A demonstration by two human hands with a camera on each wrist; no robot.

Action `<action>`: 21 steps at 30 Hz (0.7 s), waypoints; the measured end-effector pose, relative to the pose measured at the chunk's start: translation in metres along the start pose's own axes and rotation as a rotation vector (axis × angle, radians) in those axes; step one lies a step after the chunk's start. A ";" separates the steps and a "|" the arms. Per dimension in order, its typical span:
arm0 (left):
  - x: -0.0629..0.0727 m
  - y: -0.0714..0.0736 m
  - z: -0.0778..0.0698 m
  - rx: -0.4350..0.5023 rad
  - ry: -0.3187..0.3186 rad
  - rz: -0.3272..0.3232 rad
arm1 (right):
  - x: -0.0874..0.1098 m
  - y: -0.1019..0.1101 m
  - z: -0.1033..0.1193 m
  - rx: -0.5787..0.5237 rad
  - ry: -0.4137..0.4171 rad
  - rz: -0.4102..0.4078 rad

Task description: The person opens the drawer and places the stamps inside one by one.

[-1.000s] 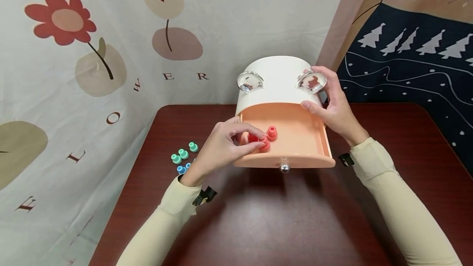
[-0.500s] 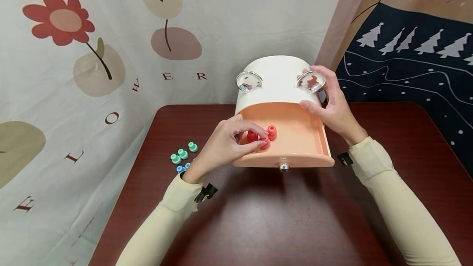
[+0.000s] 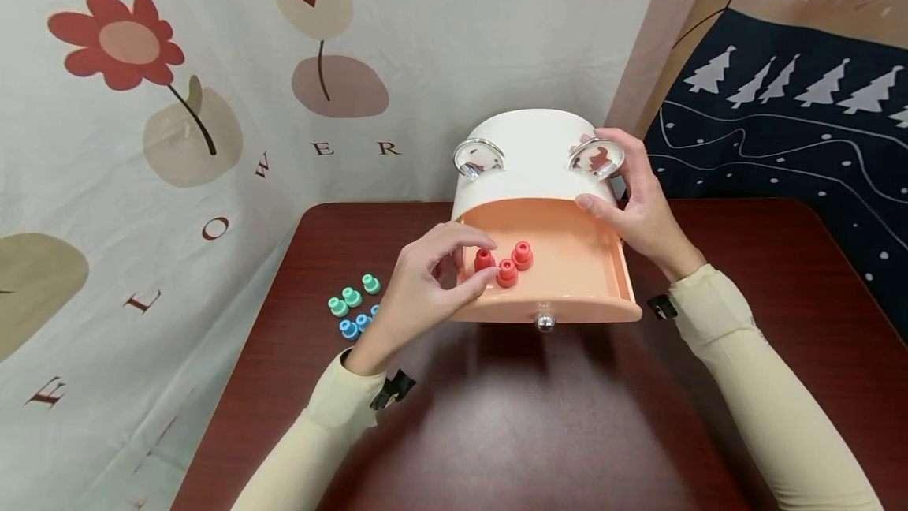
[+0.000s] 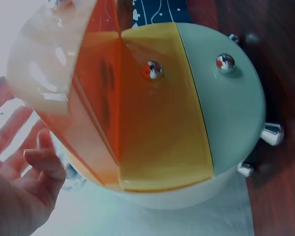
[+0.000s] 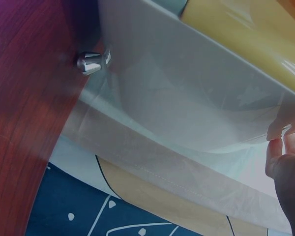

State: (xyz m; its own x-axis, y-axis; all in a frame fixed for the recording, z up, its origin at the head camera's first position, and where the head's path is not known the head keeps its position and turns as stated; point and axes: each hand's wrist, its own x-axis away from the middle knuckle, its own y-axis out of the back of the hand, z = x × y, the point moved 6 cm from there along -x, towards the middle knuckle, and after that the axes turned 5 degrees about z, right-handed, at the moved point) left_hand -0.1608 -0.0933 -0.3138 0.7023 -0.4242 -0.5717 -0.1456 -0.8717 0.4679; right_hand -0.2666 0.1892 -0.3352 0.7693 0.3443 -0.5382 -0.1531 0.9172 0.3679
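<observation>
A white cabinet (image 3: pixel 535 152) with two silver ear-like rings stands on the table, its peach top drawer (image 3: pixel 567 255) pulled out. Inside the drawer's left part stand three small red stepped plastic pieces (image 3: pixel 507 274), upright and close together. My left hand (image 3: pixel 429 274) hovers at the drawer's left side, thumb and index finger parted beside the red pieces, holding nothing. On the cabinet's upper right side my right hand (image 3: pixel 641 199) grips, thumb at the front edge and fingers behind the silver ring. The left wrist view shows yellow (image 4: pixel 162 118) and green (image 4: pixel 226 108) drawer fronts below.
Left of the cabinet, several green pieces (image 3: pixel 351 296) and blue pieces (image 3: pixel 348 329) stand on the dark red table (image 3: pixel 539 416); my left forearm partly covers the blue group. A flower-printed cloth (image 3: pixel 426 38) hangs behind. Silver feet (image 4: pixel 272 133) support the cabinet.
My left thumb and index finger have let go of a red piece and parted, the hand drawing slightly left. That piece now stands free in the drawer. My right hand stays put.
</observation>
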 end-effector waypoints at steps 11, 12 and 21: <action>0.029 -0.013 -0.037 -0.110 -0.188 -0.319 | 0.000 0.001 0.001 -0.014 0.013 -0.009; 0.031 -0.014 -0.038 -0.122 -0.199 -0.345 | 0.000 0.000 0.001 -0.016 0.015 -0.008; 0.051 -0.041 -0.054 -0.220 -0.380 -0.365 | 0.000 -0.001 0.001 -0.020 0.010 -0.002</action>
State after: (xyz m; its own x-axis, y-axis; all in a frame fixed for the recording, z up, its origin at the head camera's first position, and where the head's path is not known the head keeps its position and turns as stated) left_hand -0.0818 -0.0661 -0.3254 0.3739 -0.1987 -0.9059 0.2369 -0.9239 0.3004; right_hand -0.2661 0.1885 -0.3348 0.7632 0.3444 -0.5468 -0.1642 0.9217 0.3513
